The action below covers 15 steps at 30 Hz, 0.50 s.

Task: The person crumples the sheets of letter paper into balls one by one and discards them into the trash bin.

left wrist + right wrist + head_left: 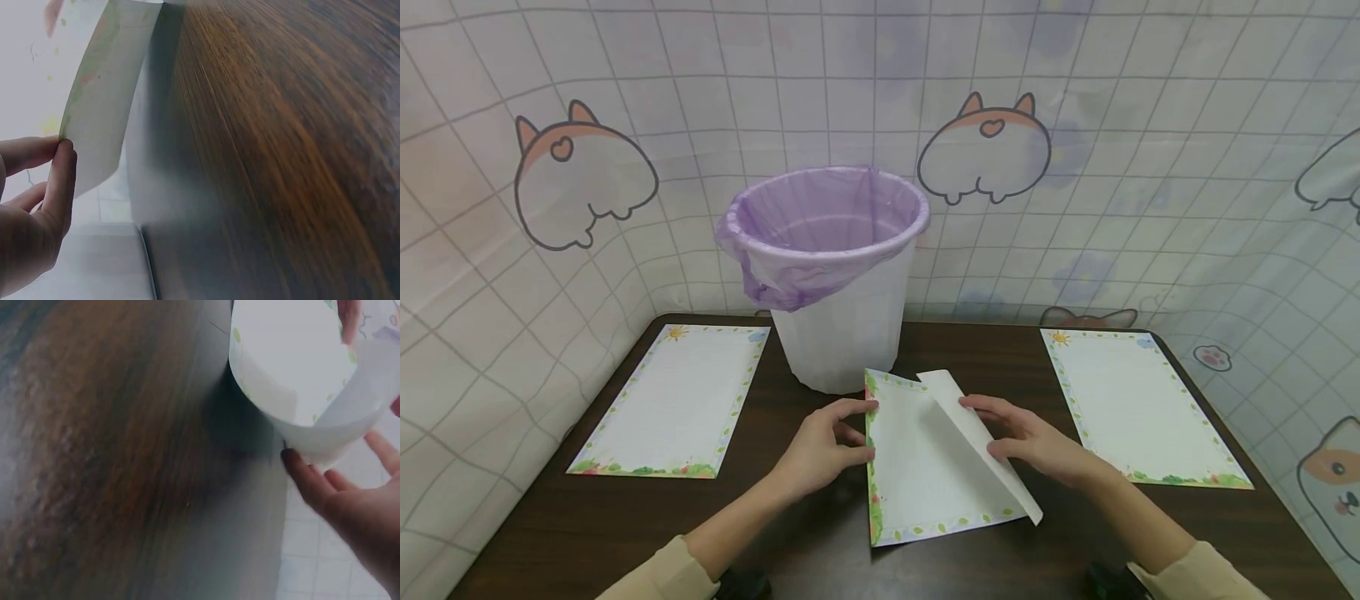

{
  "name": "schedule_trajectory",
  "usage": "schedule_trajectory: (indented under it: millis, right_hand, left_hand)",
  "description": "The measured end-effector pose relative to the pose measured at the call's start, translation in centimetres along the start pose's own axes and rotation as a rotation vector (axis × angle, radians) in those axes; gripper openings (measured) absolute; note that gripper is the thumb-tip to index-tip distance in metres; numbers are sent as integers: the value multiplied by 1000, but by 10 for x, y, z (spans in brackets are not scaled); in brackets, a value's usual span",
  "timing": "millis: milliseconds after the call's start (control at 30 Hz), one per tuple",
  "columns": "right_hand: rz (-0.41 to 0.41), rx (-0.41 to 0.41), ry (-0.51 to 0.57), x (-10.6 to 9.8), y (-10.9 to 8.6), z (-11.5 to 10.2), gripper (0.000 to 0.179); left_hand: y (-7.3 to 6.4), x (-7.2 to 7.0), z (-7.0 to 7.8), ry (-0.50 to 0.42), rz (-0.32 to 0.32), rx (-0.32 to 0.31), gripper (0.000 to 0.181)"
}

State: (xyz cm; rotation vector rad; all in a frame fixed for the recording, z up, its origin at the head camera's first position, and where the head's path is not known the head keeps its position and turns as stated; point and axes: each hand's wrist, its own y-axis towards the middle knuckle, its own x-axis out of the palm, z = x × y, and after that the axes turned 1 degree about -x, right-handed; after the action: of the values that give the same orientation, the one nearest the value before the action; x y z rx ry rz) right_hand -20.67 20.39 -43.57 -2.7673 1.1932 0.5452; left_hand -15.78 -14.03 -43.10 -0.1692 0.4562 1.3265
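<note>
A white sheet of paper [917,467] with a leafy printed border lies tilted in front of me in the head view, its right side bent up and over into a flap [966,429]. My left hand [817,448] pinches the sheet's left edge between thumb and fingers; the left wrist view shows that edge raised off the table at the fingertips. On the other side, my right hand [1033,437] touches the flap with thumb and fingertips. The right wrist view shows the paper [312,434] curving up in a rounded bend beside this hand's spread fingers.
A white bin [850,350] with a purple bag [820,275] over its rim stands behind the sheet. Similar bordered sheets lie flat on the dark wooden table, one at left [670,400] and one at right [1142,408]. A patterned cloth [1120,167] hangs around the table.
</note>
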Motion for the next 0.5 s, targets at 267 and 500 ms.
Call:
schedule_trajectory:
  millis: [267,500]
  right_hand:
    - [-27,112,-194,9,7,-4,71]
    - [-33,112,-266,10,13,1,75]
  left_hand:
    - [4,5,2,5,-24,24,61]
    - [6,9,4,-36,-35,30,64]
